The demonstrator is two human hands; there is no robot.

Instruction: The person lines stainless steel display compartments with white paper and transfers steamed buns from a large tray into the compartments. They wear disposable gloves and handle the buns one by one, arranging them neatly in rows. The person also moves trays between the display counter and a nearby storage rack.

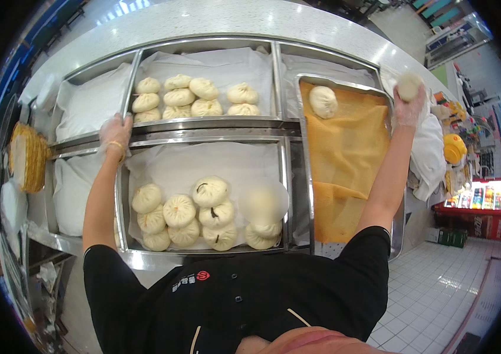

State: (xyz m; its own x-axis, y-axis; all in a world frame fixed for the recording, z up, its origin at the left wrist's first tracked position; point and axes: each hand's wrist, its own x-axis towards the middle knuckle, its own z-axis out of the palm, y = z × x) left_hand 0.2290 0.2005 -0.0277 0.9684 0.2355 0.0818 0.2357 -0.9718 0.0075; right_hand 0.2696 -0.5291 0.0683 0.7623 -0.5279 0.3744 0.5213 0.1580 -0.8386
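Observation:
My left hand (116,133), in a clear plastic glove, rests on the metal divider between the two rows of pans, its fingers stretched forward and slightly apart. At the far right my gloved right hand (408,109) holds up a round, pale, bun-sized thing (409,87), too blurred to name surely. Left of it, a single steamed bun (323,102) sits at the far end of a tray lined with orange-brown cloth (350,153). Stacked buns (179,211) fill the lower part of the near paper-lined pan (203,159). More buns (204,88) stand in the far pan (227,62).
White-lined pans (94,97) lie at the left. Beside them are yellow woven rounds (26,156). A white cloth (428,156) hangs over the counter at right, near a yellow container (454,147). A red drinks cooler (479,209) stands on the tiled floor.

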